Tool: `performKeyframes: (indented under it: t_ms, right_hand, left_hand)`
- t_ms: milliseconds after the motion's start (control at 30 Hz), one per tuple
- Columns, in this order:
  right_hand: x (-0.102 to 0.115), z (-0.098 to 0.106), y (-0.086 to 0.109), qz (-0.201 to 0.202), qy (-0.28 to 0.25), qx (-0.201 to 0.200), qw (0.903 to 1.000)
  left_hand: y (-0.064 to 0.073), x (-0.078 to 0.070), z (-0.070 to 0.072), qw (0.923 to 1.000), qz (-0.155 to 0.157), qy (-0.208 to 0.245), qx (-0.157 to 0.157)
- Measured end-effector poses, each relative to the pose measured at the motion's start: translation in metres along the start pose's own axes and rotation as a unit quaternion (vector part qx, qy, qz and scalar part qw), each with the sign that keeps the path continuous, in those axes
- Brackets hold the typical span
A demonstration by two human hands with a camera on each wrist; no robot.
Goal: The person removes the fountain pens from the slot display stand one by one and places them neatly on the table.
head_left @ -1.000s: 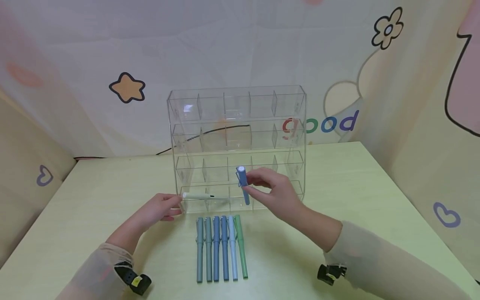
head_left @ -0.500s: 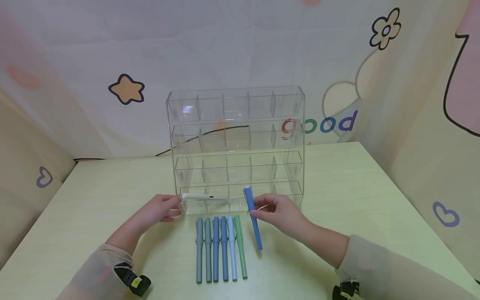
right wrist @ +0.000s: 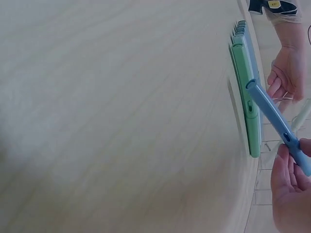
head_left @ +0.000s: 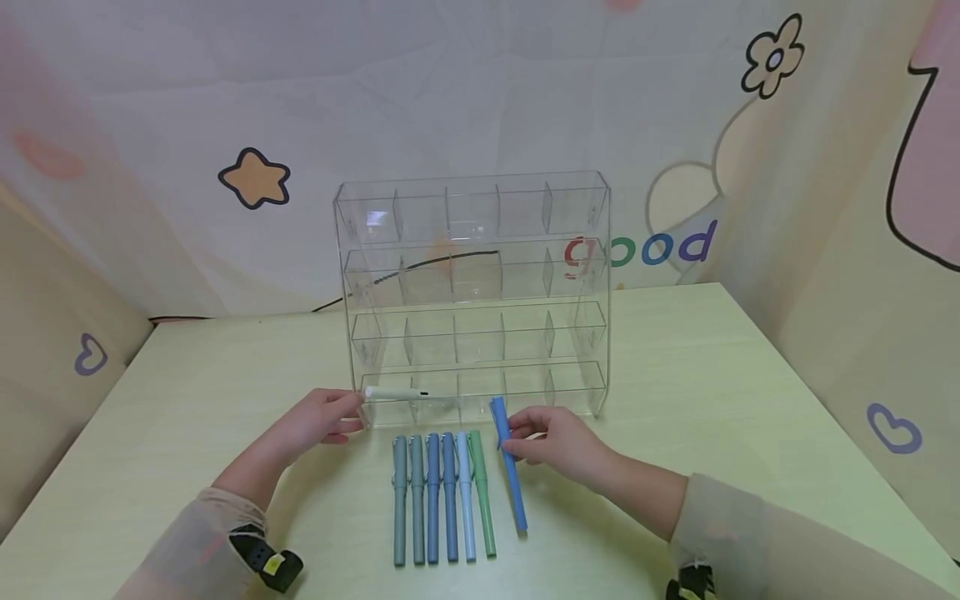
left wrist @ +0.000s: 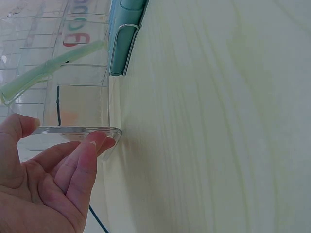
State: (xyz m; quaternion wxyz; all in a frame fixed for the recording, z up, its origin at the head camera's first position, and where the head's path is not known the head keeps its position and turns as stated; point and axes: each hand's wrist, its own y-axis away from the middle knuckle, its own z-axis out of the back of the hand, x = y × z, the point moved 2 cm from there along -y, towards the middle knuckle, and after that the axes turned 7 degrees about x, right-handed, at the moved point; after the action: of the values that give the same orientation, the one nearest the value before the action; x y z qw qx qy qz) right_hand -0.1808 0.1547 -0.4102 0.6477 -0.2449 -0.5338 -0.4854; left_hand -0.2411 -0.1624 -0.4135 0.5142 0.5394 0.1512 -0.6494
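Note:
My right hand [head_left: 562,442] pinches a blue pen [head_left: 514,492] near its clip end. The pen leans, its lower end close over the table, just right of the green pen [head_left: 484,504]. In the right wrist view, the blue pen [right wrist: 272,111] overlaps the green one. My left hand [head_left: 322,417] grips the lower left side edge of a clear compartment rack [head_left: 478,340], thumb on one face and fingers on the other. A white pen [head_left: 393,392] lies sideways across the rack's bottom row, beside the left fingertips.
Left of the green pen, a light blue pen [head_left: 467,504], two darker blue pens [head_left: 450,508] and two grey-green pens [head_left: 399,508] lie side by side on the table [head_left: 600,533]. A patterned cloth [head_left: 465,92] hangs behind the rack.
My right hand has brought the blue pen down from in front of the rack's lower rows towards the table, right of the pen row. The left hand stays at the rack.

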Motion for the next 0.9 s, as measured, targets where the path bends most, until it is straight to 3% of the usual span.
performKeyframes:
  t_ms: [600,900]
  right_hand:
    - [-0.008,-0.007,-0.006,-0.048,0.010,0.013,0.9987]
    - [-0.016,-0.012,-0.013,-0.057,0.076,0.024,0.9952]
  left_hand:
    - [0.001,-0.001,0.000,1.0000,0.002,-0.001,0.000]
    - [0.002,-0.003,0.000,1.0000,0.003,-0.003,0.001]
